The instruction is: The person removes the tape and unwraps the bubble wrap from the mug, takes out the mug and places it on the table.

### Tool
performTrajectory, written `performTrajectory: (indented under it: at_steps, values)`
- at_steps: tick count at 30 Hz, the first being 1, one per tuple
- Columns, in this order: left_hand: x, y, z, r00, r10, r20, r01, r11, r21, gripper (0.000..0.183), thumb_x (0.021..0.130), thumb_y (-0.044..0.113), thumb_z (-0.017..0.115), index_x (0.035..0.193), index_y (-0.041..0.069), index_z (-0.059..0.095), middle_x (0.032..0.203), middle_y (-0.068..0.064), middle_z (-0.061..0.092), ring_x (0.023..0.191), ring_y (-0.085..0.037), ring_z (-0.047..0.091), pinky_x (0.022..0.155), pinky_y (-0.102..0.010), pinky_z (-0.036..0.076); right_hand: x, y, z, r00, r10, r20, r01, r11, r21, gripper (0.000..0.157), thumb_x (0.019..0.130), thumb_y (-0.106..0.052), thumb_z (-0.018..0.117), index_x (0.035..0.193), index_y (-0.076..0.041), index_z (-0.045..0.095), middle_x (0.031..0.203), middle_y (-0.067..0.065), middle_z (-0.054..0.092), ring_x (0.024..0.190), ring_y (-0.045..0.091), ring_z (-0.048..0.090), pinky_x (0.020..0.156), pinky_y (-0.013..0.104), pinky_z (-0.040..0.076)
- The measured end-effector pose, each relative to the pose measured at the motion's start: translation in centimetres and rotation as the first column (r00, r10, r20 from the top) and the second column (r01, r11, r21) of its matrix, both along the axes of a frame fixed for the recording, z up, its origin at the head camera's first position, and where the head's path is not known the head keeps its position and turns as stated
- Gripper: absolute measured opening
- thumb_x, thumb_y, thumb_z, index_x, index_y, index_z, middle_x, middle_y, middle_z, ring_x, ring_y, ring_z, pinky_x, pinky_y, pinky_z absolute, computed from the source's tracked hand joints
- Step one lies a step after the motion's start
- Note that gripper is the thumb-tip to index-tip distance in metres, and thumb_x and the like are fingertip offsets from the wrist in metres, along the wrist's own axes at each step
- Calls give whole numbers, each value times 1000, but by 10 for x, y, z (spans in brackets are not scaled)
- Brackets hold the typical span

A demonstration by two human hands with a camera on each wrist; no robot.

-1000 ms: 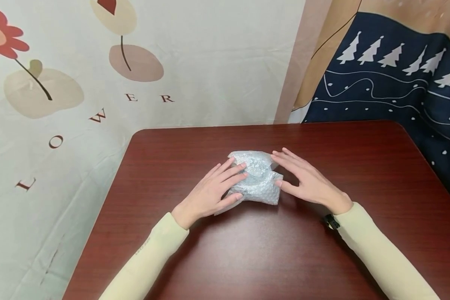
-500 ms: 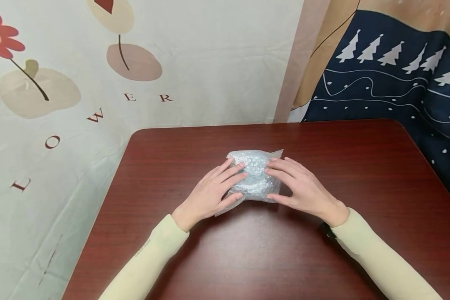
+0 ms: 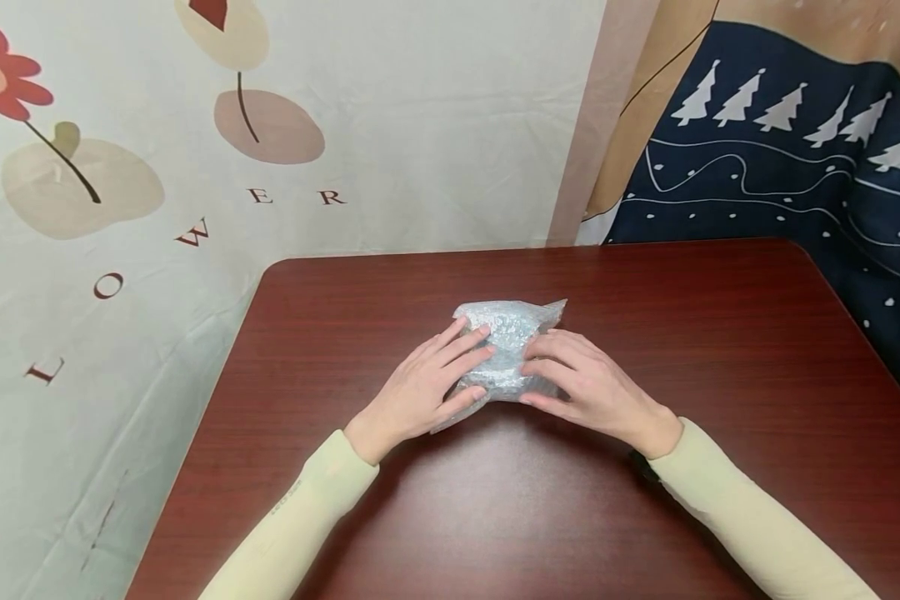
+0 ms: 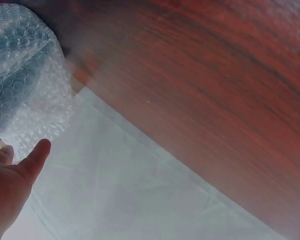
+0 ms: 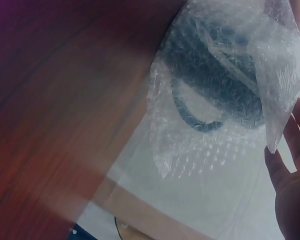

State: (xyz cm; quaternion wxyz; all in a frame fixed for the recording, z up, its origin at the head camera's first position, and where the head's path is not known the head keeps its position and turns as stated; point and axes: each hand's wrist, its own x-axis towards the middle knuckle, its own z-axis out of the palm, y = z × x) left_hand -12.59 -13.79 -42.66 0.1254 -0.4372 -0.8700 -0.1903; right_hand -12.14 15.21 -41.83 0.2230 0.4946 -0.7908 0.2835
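Observation:
A bubble-wrap bundle (image 3: 508, 323) lies near the middle of the table. In the right wrist view, a dark blue-green mug (image 5: 217, 75) with a curved handle shows through the clear wrap. My left hand (image 3: 416, 385) rests on the bundle's left side, fingers straight and spread, thumb by the near edge. On the other side, my right hand (image 3: 600, 385) presses the wrap with slightly bent fingers, which hide the bundle's right side. A pointed flap of wrap (image 5: 276, 107) stands out by the right fingers. The left wrist view shows only part of the left hand beside the wrap.
The dark red-brown table (image 3: 450, 517) has rounded far corners. Behind it hangs a pale cloth (image 3: 435, 150) with flower prints and letters. A navy cloth (image 3: 765, 183) with white trees hangs at the right.
My right hand has moved left and slightly toward me over the bundle, bringing the right side of the wrap down. A wrap corner now points up at the far right. The left hand stays put.

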Motion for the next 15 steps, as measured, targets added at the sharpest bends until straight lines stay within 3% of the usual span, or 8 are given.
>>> performTrajectory:
  at_steps: [15]
  values:
    - [0, -1, 2, 1000, -7, 28, 8, 1000, -5, 56, 110, 50, 42, 152, 15, 53, 164, -3, 40, 157, -26, 23, 124, -44, 26, -1, -7, 0, 1000, 10, -12, -10, 1000, -5, 22, 87, -17, 85, 104, -12, 72, 111, 4, 67, 105, 22, 61, 96, 39, 50]
